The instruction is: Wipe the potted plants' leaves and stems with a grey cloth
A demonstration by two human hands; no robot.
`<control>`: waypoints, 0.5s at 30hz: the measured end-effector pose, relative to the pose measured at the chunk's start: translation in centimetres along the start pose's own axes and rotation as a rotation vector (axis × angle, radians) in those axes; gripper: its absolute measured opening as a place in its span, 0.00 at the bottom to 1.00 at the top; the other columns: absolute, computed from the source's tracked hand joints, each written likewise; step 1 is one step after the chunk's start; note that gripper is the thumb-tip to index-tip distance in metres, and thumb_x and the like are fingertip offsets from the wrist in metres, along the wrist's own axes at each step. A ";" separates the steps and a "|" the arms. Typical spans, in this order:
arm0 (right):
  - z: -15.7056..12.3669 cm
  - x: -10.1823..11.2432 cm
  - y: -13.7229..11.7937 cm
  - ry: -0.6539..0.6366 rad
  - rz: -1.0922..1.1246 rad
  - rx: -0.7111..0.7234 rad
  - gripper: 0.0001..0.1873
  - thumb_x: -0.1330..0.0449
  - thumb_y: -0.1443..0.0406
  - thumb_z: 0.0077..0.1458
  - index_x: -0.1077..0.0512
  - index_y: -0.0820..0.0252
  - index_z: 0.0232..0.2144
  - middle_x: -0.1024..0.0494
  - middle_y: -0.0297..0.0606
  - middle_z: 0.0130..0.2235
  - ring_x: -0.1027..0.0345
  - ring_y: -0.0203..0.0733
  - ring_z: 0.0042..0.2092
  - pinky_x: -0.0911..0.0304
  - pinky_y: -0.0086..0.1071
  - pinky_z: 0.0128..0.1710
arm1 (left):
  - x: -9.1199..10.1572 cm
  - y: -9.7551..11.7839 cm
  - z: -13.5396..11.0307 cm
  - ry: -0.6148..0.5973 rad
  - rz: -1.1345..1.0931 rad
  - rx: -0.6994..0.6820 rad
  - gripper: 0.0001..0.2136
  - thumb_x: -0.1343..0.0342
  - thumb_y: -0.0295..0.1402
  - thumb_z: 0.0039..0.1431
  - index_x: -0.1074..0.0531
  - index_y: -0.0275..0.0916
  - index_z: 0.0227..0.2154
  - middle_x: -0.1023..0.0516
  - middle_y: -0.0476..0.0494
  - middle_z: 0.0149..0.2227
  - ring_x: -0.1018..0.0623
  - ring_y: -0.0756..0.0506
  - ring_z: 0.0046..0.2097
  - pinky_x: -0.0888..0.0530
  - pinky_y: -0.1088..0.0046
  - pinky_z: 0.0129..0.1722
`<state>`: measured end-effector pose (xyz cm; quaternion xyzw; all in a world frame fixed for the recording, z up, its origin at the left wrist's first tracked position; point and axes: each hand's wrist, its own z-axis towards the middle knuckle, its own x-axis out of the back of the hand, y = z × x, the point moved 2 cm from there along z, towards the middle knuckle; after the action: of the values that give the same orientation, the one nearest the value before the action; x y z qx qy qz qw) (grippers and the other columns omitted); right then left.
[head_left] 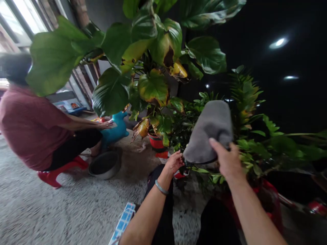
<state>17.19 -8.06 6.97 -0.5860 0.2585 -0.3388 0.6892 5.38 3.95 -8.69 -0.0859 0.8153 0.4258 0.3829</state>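
Note:
My right hand (228, 160) is closed on a grey cloth (209, 129), which it holds up in front of small green leaves (250, 149) of a potted plant. My left hand (174, 162), with a bangle at the wrist, reaches in under the cloth's lower left edge; its fingers curl among the low leaves, and what they grip is hidden. A tall plant with big green and yellowing leaves (153, 85) stands just behind, in a red pot (156, 142).
At the left a person in a red shirt (30, 126) squats on a red stool (60, 172), hands out toward a teal object (116, 131). A dark metal basin (104, 165) sits on the gravelly floor. A red container (268, 197) is at right; a blue-white item (122, 223) lies near my knee.

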 end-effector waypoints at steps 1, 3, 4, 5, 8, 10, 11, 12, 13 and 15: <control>-0.4 -0.8 1.0 -0.113 -0.054 -0.041 0.18 0.33 0.54 0.35 0.22 0.60 0.26 0.19 0.39 0.28 0.27 0.51 0.35 0.33 0.41 0.38 | 0.0 -0.1 0.0 0.001 -0.008 -0.016 0.09 0.37 0.23 0.42 0.30 0.36 0.27 0.29 0.52 0.20 0.30 0.52 0.22 0.32 0.75 0.27; -1.9 -1.1 2.4 -0.289 -0.130 -0.111 0.14 0.32 0.58 0.30 0.22 0.60 0.22 0.20 0.38 0.24 0.27 0.52 0.31 0.33 0.42 0.36 | 0.1 -0.2 0.0 0.011 -0.003 -0.033 0.08 0.38 0.22 0.40 0.30 0.36 0.25 0.26 0.49 0.22 0.27 0.49 0.25 0.31 0.73 0.31; -2.7 -0.7 2.6 -0.346 -0.137 -0.126 0.13 0.31 0.59 0.29 0.21 0.60 0.22 0.20 0.39 0.24 0.27 0.52 0.31 0.33 0.41 0.35 | 0.2 -0.2 -0.1 0.018 0.006 -0.033 0.08 0.38 0.22 0.39 0.30 0.36 0.25 0.26 0.49 0.22 0.27 0.49 0.26 0.30 0.72 0.31; -3.4 0.0 2.3 -0.381 -0.141 -0.142 0.14 0.31 0.59 0.29 0.21 0.60 0.22 0.19 0.39 0.25 0.27 0.52 0.31 0.33 0.41 0.34 | 0.3 -0.2 -0.1 0.024 0.013 -0.033 0.08 0.38 0.23 0.39 0.30 0.36 0.24 0.27 0.49 0.21 0.28 0.49 0.25 0.31 0.72 0.30; -3.4 2.1 -0.1 -0.293 -0.094 -0.125 0.17 0.31 0.56 0.31 0.20 0.60 0.26 0.19 0.39 0.27 0.27 0.50 0.31 0.33 0.38 0.31 | 0.5 -0.2 -0.3 0.025 0.026 -0.021 0.11 0.38 0.24 0.37 0.31 0.37 0.26 0.30 0.54 0.18 0.33 0.52 0.20 0.34 0.74 0.26; -1.9 2.4 -1.8 -0.114 -0.057 -0.023 0.20 0.31 0.54 0.32 0.21 0.60 0.29 0.19 0.39 0.28 0.27 0.49 0.32 0.33 0.36 0.31 | 0.4 -0.4 -0.4 0.037 0.047 -0.010 0.12 0.38 0.24 0.37 0.32 0.38 0.27 0.32 0.56 0.17 0.37 0.54 0.18 0.36 0.76 0.23; -1.1 2.1 -2.2 -0.042 -0.059 0.034 0.21 0.32 0.53 0.34 0.21 0.60 0.30 0.19 0.39 0.29 0.27 0.49 0.33 0.33 0.36 0.32 | 0.3 -0.5 -0.5 0.049 0.059 -0.007 0.12 0.38 0.24 0.37 0.33 0.38 0.27 0.33 0.56 0.17 0.37 0.54 0.18 0.37 0.76 0.23; -0.4 1.5 -2.2 -0.005 -0.074 0.078 0.22 0.33 0.52 0.36 0.22 0.61 0.31 0.19 0.39 0.30 0.27 0.48 0.34 0.33 0.36 0.34 | 0.1 -0.6 -0.5 0.064 0.071 -0.007 0.11 0.38 0.24 0.37 0.33 0.38 0.26 0.34 0.57 0.16 0.38 0.54 0.17 0.37 0.76 0.23; 0.2 0.7 -1.8 -0.011 -0.100 0.100 0.22 0.35 0.51 0.38 0.22 0.61 0.32 0.19 0.40 0.31 0.27 0.49 0.35 0.33 0.37 0.35 | -0.1 -0.7 -0.6 0.076 0.076 -0.013 0.11 0.39 0.24 0.38 0.33 0.38 0.26 0.34 0.56 0.16 0.38 0.54 0.18 0.37 0.76 0.23; 0.5 -0.8 0.0 -0.123 -0.162 0.081 0.21 0.37 0.51 0.38 0.22 0.62 0.30 0.19 0.40 0.30 0.27 0.50 0.34 0.33 0.38 0.34 | -0.4 -0.9 -0.7 0.094 0.070 -0.029 0.10 0.40 0.23 0.38 0.32 0.37 0.26 0.33 0.54 0.17 0.35 0.53 0.19 0.36 0.75 0.25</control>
<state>17.02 -7.11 7.07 -0.5964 0.1535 -0.3672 0.6971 5.66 2.83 -8.73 -0.0826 0.8286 0.4464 0.3277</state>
